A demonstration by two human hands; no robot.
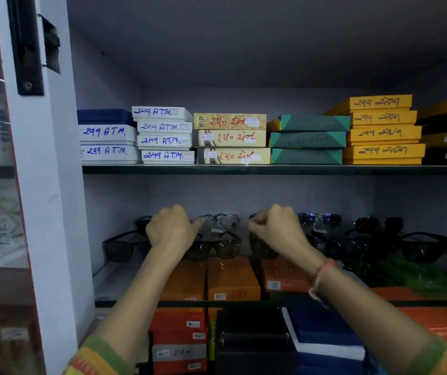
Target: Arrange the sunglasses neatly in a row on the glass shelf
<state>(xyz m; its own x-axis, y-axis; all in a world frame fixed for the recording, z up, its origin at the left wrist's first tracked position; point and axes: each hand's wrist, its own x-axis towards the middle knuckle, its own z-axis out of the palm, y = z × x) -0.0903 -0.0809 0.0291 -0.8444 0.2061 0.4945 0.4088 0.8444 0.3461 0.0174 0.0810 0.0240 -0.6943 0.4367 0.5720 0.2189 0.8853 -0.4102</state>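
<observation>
My left hand and right hand each clench one end of a clear-lensed pair behind the dark sunglasses on the glass shelf. I set it down level, parallel behind them.

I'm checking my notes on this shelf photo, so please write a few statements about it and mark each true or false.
1. Both hands, left hand and right hand, are raised at the glass shelf. True.
2. The yellow boxes are stacked on the upper shelf's left end. False: they are toward the right.
3. A thread band is on the right wrist. True.
4. The sunglasses lie on the top shelf. False: they lie on the glass shelf below.
</observation>
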